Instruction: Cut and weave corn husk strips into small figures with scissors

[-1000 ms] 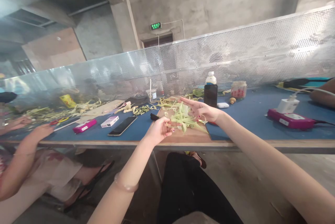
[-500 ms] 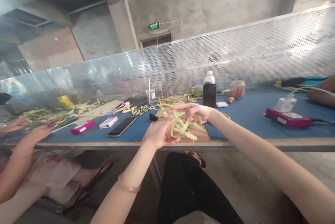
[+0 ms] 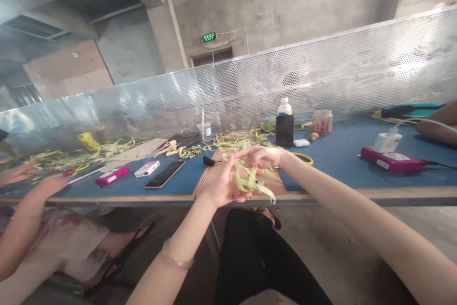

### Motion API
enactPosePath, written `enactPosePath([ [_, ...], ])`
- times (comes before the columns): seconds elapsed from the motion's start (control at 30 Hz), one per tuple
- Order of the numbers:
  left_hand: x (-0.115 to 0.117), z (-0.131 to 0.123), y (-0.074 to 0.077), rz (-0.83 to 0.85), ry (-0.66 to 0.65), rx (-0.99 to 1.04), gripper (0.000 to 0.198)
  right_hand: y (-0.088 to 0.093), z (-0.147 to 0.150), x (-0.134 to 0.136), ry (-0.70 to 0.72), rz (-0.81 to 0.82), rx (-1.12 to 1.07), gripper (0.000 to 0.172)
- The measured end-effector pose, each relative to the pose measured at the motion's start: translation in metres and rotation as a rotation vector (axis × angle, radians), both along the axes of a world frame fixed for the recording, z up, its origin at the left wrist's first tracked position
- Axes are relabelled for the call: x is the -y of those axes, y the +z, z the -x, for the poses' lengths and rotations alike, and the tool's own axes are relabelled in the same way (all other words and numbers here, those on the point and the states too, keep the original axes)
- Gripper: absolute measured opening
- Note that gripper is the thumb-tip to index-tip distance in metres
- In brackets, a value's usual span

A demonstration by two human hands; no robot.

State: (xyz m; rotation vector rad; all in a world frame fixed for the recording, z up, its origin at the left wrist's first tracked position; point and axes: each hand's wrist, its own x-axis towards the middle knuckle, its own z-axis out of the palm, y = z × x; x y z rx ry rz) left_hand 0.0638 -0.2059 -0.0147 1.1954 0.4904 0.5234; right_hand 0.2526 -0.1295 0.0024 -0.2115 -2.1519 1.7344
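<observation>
Between my two hands, over the front edge of the table, hangs a loose bunch of pale green plant strips (image 3: pixel 253 182). My left hand (image 3: pixel 220 188) holds the bunch from below, its fingers curled under it and its thumb raised. From above, my right hand (image 3: pixel 268 155) reaches across with bent fingers on the strips, its fingertips meeting the left thumb. Some right fingers are hidden by the strips. Under both hands lies a brown board (image 3: pixel 207 180). Farther back on it are more green strips (image 3: pixel 233 140).
A black phone (image 3: pixel 164 174), a small box (image 3: pixel 147 168) and a pink device (image 3: pixel 112 176) lie to the left. Behind stand a dark upright phone (image 3: pixel 284 131), a bottle (image 3: pixel 284 106) and a jar (image 3: pixel 322 121). A co-worker's hand (image 3: pixel 53 185) is at far left.
My right hand has lowered slightly and its fingers are more bent. The strips have shifted, and one end now hangs lower at the right.
</observation>
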Motion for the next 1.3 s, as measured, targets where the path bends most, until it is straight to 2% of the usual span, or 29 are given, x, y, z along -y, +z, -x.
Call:
enactPosePath([
  [0.13, 0.001, -0.004, -0.002, 0.105, 0.019, 0.036, 0.069, -0.003, -0.002, 0.002, -0.003, 0.137, 0.003, 0.061],
  [0.2, 0.0, -0.006, -0.003, 0.146, 0.031, 0.049, 0.06, -0.003, -0.003, 0.004, -0.052, 0.109, 0.028, 0.059],
  [0.3, 0.0, -0.008, -0.004, 0.202, 0.055, 0.05, 0.051, 0.0, -0.004, 0.01, -0.175, -0.049, 0.105, 0.05],
  [0.37, 0.002, -0.008, -0.003, 0.232, 0.078, 0.054, 0.048, 0.003, -0.006, 0.016, -0.373, -0.204, 0.168, 0.041],
  [0.47, 0.007, -0.008, 0.0, 0.27, 0.108, 0.082, 0.047, 0.008, -0.01, 0.03, -0.87, -0.438, 0.207, 0.027],
  [0.53, 0.01, -0.007, 0.002, 0.286, 0.134, 0.105, 0.046, 0.008, -0.015, 0.046, -1.09, -0.569, 0.155, 0.033],
  [0.6, 0.011, -0.006, 0.002, 0.282, 0.172, 0.128, 0.042, 0.006, -0.019, 0.065, -1.067, -0.632, 0.127, 0.04],
  [0.73, 0.009, -0.005, -0.001, 0.266, 0.266, 0.149, 0.033, 0.0, -0.022, 0.095, -0.891, -0.663, 0.232, 0.037],
  [0.93, 0.007, -0.008, -0.007, 0.289, 0.311, 0.137, 0.03, -0.011, -0.022, 0.093, -0.74, -0.543, 0.167, 0.03],
  [1.13, 0.007, -0.007, -0.01, 0.278, 0.326, 0.158, 0.032, -0.02, -0.023, 0.085, -0.778, -0.54, 0.134, 0.026],
  [1.3, 0.005, -0.006, -0.012, 0.246, 0.391, 0.134, 0.033, -0.022, -0.021, 0.084, -0.873, -0.713, 0.082, 0.02],
])
